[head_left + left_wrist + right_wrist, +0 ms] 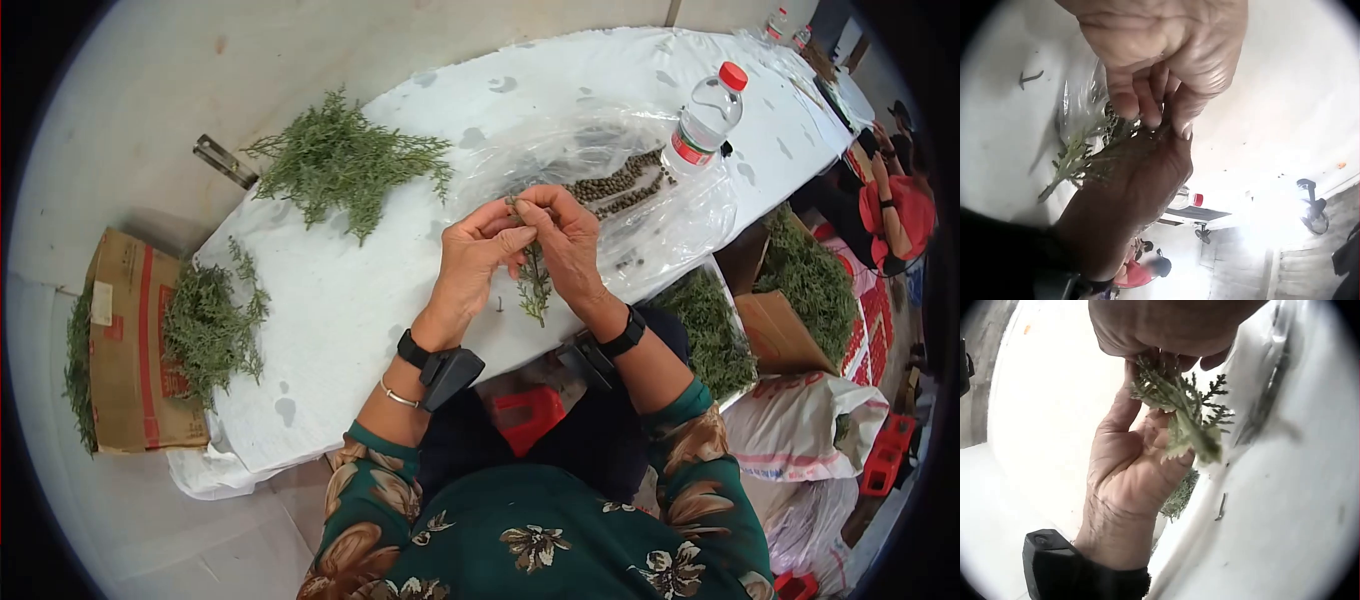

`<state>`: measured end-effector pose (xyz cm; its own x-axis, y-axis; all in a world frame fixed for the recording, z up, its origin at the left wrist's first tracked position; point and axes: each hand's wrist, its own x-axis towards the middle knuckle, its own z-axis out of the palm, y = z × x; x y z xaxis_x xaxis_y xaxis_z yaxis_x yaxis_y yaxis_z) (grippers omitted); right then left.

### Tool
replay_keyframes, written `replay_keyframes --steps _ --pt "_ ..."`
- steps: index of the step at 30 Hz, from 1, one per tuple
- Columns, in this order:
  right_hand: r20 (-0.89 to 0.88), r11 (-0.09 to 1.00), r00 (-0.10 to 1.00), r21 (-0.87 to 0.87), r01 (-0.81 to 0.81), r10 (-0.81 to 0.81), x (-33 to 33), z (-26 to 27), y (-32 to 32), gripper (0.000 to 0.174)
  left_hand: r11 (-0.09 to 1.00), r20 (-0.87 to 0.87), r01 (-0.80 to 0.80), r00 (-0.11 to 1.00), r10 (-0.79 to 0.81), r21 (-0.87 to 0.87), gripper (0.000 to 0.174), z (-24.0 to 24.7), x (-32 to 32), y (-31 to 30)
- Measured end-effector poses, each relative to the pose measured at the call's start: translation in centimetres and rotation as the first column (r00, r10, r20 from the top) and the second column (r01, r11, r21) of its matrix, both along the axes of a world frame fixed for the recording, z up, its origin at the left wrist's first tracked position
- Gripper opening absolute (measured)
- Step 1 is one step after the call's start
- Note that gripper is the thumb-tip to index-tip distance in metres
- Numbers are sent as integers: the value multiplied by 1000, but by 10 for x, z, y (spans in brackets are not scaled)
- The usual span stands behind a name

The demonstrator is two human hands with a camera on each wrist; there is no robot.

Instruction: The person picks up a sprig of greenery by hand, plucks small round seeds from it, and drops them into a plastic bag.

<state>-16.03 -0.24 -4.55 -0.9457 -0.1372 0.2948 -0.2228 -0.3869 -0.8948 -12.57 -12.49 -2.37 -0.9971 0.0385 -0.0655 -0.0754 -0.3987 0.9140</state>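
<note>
Pale wall point(130, 110) runs along the far side of a counter point(330, 300) spread with a white cloth that has grey marks on it. Seated at the near side is a person in a green flowered top point(500, 520), with a black band on each wrist and a bracelet point(399, 397) on the left one.

Both hands are raised over the counter, their fingertips meeting around one small green sprig point(534, 285). The left hand point(472, 262) pinches it near the top between thumb and curled fingers; the right hand point(568, 250) grips it at the same place, thumb pressed against the fingers. Leafy parts of the sprig hang below the fingertips, between the two hands.

Beyond the hands, a clear plastic sheet point(700, 215) lies crumpled on the cloth, with many small round brown berries point(610, 187) on it. A bottle point(708, 115) with a red cap is just beside them. A large heap of greenery point(345, 165) lies toward the wall, and a smaller heap point(212, 320) is near the left end, beside a cardboard box point(145, 340). A short twig point(500, 304) lies on the cloth near the left hand.

To the right of the counter are open boxes point(780, 325) with more greenery, a white sack point(800, 425) and, farther off, someone in red point(910, 215). Under the near edge, something red point(527, 418) shows between the knees.
</note>
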Motion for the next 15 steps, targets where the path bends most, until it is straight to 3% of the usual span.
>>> replay_keyframes --steps 3,6,9,14,15 --pt "-27 1000 999 11 -21 21 -1 6 -1 9 996 -13 14 1000 -13 90 36 4 1 -11" --pt "49 994 995 64 -93 90 7 24 6 15 980 -19 -168 985 170 105 32 17 13 -42" --pt "-11 997 998 45 -65 66 4 26 10 15 916 -83 -397 913 400 52 31 39 47 -104" --pt "5 996 999 79 -46 46 -1 25 24 14 656 -143 -754 652 745 -23 28 51 130 -275" --pt "5 996 999 76 -49 49 -1 25 25 14 564 -173 -814 580 796 -137 29 46 150 -325"
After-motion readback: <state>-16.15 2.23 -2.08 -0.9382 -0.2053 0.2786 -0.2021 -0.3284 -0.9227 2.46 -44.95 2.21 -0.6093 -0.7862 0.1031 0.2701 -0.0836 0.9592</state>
